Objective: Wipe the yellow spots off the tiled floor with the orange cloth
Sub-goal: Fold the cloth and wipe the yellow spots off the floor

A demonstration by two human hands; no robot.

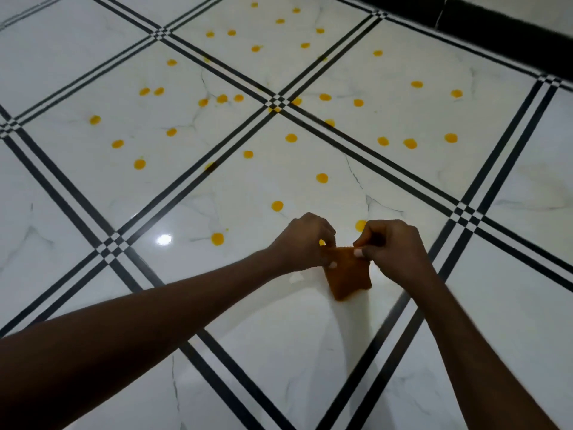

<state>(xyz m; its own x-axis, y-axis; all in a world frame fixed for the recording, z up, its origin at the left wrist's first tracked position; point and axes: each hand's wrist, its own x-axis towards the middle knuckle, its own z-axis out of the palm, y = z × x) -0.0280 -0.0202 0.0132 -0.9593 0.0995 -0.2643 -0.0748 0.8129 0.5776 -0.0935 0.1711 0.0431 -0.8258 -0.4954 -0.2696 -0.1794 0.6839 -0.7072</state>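
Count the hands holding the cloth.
2. The left hand pinches the top left corner of the cloth; the right hand pinches its top right corner. Neither hand is hidden.

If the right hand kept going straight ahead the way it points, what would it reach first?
Probably the yellow spot just beyond the right hand, which pinches the orange cloth; the height above the floor is unclear.

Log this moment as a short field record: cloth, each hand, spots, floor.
cloth: orange cloth, small, hanging from both hands
left hand: left hand pinches the cloth's top left corner
right hand: right hand pinches the top right corner
spots: yellow spots scattered ahead, many unwiped
floor: tiled floor, white marble-look with black stripes
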